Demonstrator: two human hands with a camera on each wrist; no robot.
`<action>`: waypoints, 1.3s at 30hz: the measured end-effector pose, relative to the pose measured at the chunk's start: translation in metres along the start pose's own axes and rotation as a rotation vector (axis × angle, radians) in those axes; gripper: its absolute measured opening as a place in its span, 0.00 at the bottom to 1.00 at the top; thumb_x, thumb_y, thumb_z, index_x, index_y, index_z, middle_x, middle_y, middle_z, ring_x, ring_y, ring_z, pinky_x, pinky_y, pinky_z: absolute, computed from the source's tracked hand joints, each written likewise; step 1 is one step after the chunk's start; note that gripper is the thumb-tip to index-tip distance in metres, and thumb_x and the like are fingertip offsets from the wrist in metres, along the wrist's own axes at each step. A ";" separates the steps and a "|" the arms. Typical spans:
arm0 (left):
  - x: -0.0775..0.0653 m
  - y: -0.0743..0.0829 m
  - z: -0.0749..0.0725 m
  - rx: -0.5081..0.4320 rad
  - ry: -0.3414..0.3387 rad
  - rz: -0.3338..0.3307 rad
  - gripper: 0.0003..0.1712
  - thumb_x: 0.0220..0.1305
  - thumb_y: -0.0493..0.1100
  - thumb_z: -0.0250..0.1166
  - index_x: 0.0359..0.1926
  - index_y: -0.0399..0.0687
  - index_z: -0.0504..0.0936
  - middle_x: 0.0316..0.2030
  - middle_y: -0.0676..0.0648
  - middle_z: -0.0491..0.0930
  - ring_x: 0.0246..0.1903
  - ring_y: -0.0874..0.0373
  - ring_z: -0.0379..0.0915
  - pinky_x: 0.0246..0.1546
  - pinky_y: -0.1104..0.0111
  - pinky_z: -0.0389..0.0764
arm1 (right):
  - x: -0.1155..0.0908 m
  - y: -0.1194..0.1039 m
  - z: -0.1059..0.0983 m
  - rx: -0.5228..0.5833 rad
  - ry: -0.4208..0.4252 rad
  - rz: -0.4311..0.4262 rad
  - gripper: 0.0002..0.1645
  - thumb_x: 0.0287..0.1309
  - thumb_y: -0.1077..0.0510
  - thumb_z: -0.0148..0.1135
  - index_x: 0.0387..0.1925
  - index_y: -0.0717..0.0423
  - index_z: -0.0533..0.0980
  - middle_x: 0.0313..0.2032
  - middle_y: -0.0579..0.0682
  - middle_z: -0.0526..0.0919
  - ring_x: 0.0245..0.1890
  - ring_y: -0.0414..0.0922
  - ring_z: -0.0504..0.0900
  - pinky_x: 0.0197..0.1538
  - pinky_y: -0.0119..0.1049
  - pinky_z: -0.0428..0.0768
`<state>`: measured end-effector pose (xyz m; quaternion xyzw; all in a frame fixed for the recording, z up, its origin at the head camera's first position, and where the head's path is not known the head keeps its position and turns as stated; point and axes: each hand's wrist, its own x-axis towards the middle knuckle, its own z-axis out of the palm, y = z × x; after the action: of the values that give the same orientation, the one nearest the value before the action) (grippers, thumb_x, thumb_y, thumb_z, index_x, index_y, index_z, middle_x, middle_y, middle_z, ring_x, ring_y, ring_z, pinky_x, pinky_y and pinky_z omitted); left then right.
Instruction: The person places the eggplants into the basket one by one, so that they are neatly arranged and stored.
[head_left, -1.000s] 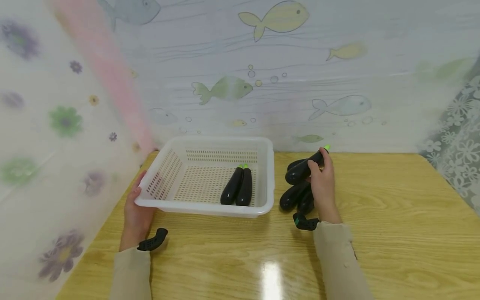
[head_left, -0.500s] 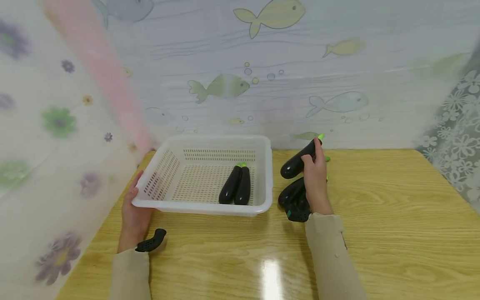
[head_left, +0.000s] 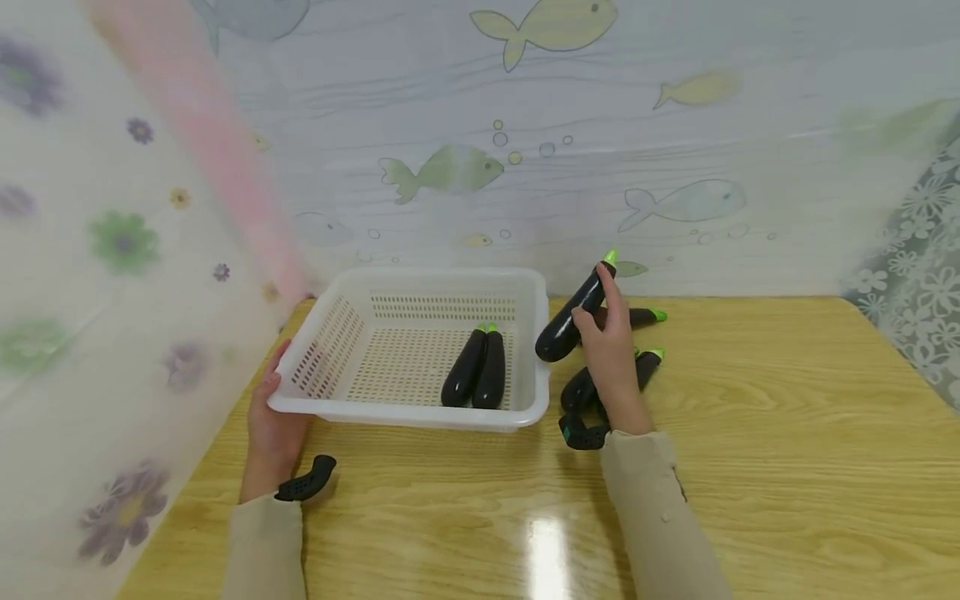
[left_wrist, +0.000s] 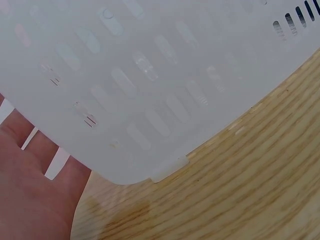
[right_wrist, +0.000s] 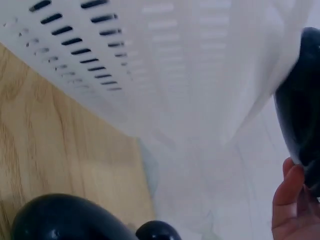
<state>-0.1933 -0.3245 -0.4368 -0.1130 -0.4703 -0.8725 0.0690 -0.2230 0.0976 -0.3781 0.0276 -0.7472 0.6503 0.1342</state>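
In the head view my right hand (head_left: 611, 354) pinches a glossy black eggplant (head_left: 573, 317) with a bright green stem end, its thick end beside the basket's right rim. The same eggplant (right_wrist: 302, 110) appears at the right edge of the right wrist view, with a fingertip against it. My left hand (head_left: 273, 425) grips the left side of a white perforated plastic basket (head_left: 420, 421). Fingers (left_wrist: 30, 135) lie along the basket's outer wall in the left wrist view. Two eggplants (head_left: 474, 367) lie side by side inside the basket, at its right.
More eggplants lie right of the basket: one eggplant (head_left: 643, 317) behind my right hand, and others (head_left: 577, 390) partly hidden under it. The wooden table (head_left: 787, 433) ends at a sheet-covered wall (head_left: 562, 200) printed with fish. Black wrist cameras (head_left: 307, 479) sit at both wrists.
My right hand has lifted the eggplant off the pile and carried it left to the basket's right rim. My left hand and the basket stay in place.
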 end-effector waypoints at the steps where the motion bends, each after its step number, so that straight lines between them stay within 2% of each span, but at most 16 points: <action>1: 0.000 0.000 0.000 0.001 0.004 0.000 0.31 0.67 0.46 0.41 0.70 0.51 0.49 0.66 0.49 0.58 0.60 0.57 0.61 0.55 0.65 0.67 | 0.000 -0.002 0.002 -0.022 -0.013 -0.022 0.35 0.62 0.53 0.46 0.67 0.24 0.49 0.68 0.45 0.50 0.52 0.46 0.65 0.46 0.41 0.69; 4: 0.001 0.001 0.000 0.041 0.023 -0.003 0.31 0.67 0.47 0.41 0.70 0.52 0.49 0.66 0.50 0.58 0.60 0.57 0.61 0.55 0.65 0.67 | -0.002 -0.005 0.009 -0.106 -0.063 -0.089 0.36 0.62 0.51 0.47 0.68 0.25 0.47 0.69 0.47 0.50 0.57 0.46 0.61 0.47 0.42 0.66; 6: 0.001 0.001 -0.001 0.051 0.029 -0.006 0.31 0.67 0.47 0.41 0.70 0.52 0.49 0.66 0.50 0.58 0.60 0.58 0.61 0.55 0.66 0.67 | -0.003 -0.007 0.013 -0.146 -0.096 -0.115 0.36 0.62 0.50 0.47 0.67 0.25 0.48 0.69 0.48 0.50 0.57 0.47 0.62 0.45 0.42 0.66; 8: 0.001 0.001 -0.001 0.053 0.030 -0.007 0.31 0.67 0.47 0.41 0.70 0.52 0.49 0.65 0.51 0.60 0.59 0.58 0.63 0.54 0.66 0.68 | -0.005 -0.008 0.018 -0.178 -0.119 -0.128 0.35 0.62 0.49 0.47 0.67 0.25 0.48 0.68 0.50 0.50 0.52 0.50 0.65 0.40 0.42 0.67; 10: 0.001 0.000 -0.001 0.016 0.019 -0.003 0.31 0.67 0.46 0.42 0.70 0.52 0.50 0.65 0.50 0.61 0.58 0.58 0.64 0.54 0.65 0.68 | -0.006 -0.010 0.022 -0.206 -0.139 -0.135 0.35 0.61 0.48 0.47 0.67 0.26 0.49 0.68 0.52 0.51 0.41 0.52 0.69 0.37 0.42 0.68; 14: 0.002 0.000 -0.001 -0.003 0.004 0.008 0.30 0.67 0.45 0.42 0.69 0.51 0.52 0.64 0.49 0.62 0.58 0.57 0.64 0.54 0.65 0.68 | -0.009 -0.012 0.030 -0.289 -0.176 -0.162 0.35 0.61 0.46 0.48 0.68 0.28 0.50 0.67 0.55 0.51 0.26 0.51 0.67 0.33 0.42 0.68; 17: 0.002 0.000 0.000 0.001 0.007 0.010 0.30 0.68 0.45 0.42 0.69 0.51 0.52 0.64 0.49 0.62 0.58 0.57 0.64 0.54 0.65 0.68 | -0.011 -0.012 0.036 -0.366 -0.194 -0.181 0.36 0.60 0.45 0.50 0.68 0.27 0.50 0.66 0.54 0.55 0.22 0.46 0.68 0.32 0.41 0.69; 18: 0.001 0.000 0.000 -0.001 0.010 0.010 0.30 0.68 0.45 0.42 0.69 0.51 0.52 0.64 0.50 0.62 0.58 0.57 0.64 0.54 0.65 0.68 | -0.011 -0.012 0.037 -0.383 -0.200 -0.186 0.37 0.59 0.45 0.50 0.68 0.27 0.50 0.65 0.54 0.56 0.19 0.47 0.67 0.31 0.41 0.69; 20: 0.001 0.000 0.000 -0.007 0.015 0.010 0.30 0.68 0.45 0.42 0.70 0.51 0.52 0.64 0.50 0.62 0.58 0.57 0.64 0.54 0.65 0.68 | -0.012 -0.011 0.039 -0.412 -0.207 -0.195 0.37 0.59 0.46 0.51 0.68 0.28 0.50 0.64 0.53 0.58 0.18 0.47 0.67 0.29 0.42 0.70; 22: 0.001 0.000 0.000 -0.005 0.017 0.010 0.30 0.68 0.45 0.42 0.70 0.51 0.51 0.64 0.50 0.62 0.58 0.57 0.64 0.54 0.65 0.68 | -0.012 -0.010 0.041 -0.447 -0.215 -0.212 0.37 0.59 0.47 0.51 0.68 0.31 0.51 0.63 0.53 0.60 0.25 0.50 0.72 0.32 0.45 0.73; 24: 0.001 0.001 0.000 0.001 0.016 0.008 0.31 0.68 0.46 0.43 0.70 0.50 0.51 0.64 0.50 0.62 0.58 0.57 0.63 0.54 0.65 0.68 | -0.012 -0.009 0.042 -0.492 -0.226 -0.231 0.37 0.59 0.47 0.51 0.69 0.33 0.52 0.62 0.54 0.62 0.37 0.53 0.75 0.37 0.48 0.75; 27: 0.002 0.001 -0.001 0.025 0.021 0.005 0.31 0.67 0.47 0.43 0.70 0.51 0.51 0.65 0.50 0.60 0.59 0.57 0.62 0.55 0.65 0.67 | -0.013 -0.008 0.045 -0.572 -0.236 -0.255 0.37 0.59 0.47 0.52 0.69 0.34 0.53 0.62 0.53 0.64 0.54 0.54 0.70 0.46 0.51 0.74; 31: 0.002 0.001 -0.001 0.067 0.037 0.005 0.31 0.67 0.48 0.43 0.70 0.52 0.52 0.66 0.50 0.59 0.60 0.57 0.61 0.56 0.65 0.66 | -0.016 -0.009 0.048 -0.648 -0.240 -0.286 0.36 0.58 0.48 0.52 0.68 0.35 0.54 0.60 0.55 0.66 0.52 0.54 0.72 0.46 0.50 0.75; 39: 0.002 0.001 -0.001 0.018 0.022 0.001 0.32 0.67 0.47 0.44 0.70 0.50 0.49 0.64 0.50 0.62 0.58 0.57 0.63 0.55 0.65 0.67 | -0.019 -0.010 0.050 -0.771 -0.274 -0.338 0.34 0.57 0.50 0.53 0.66 0.39 0.59 0.57 0.57 0.69 0.52 0.54 0.71 0.52 0.53 0.69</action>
<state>-0.1950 -0.3255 -0.4360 -0.1032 -0.4774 -0.8693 0.0756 -0.2109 0.0441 -0.3786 0.1833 -0.9310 0.2835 0.1388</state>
